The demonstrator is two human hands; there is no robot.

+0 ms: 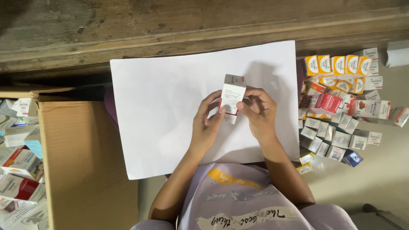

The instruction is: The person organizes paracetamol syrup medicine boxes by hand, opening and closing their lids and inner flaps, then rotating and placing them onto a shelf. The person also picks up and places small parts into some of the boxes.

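Observation:
A small white carton with a red stripe and a grey top flap (232, 94) is held upright above the middle of a large white paper sheet (162, 106). My left hand (206, 125) grips its lower left side with thumb and fingers. My right hand (258, 111) pinches its right edge. Both hands hold the same carton over the sheet.
A heap of small medicine cartons (341, 106), orange, white and red, lies on the floor at the right. An open cardboard box (81, 162) with more cartons (19, 170) sits at the left. A worn wooden ledge (170, 30) runs along the top.

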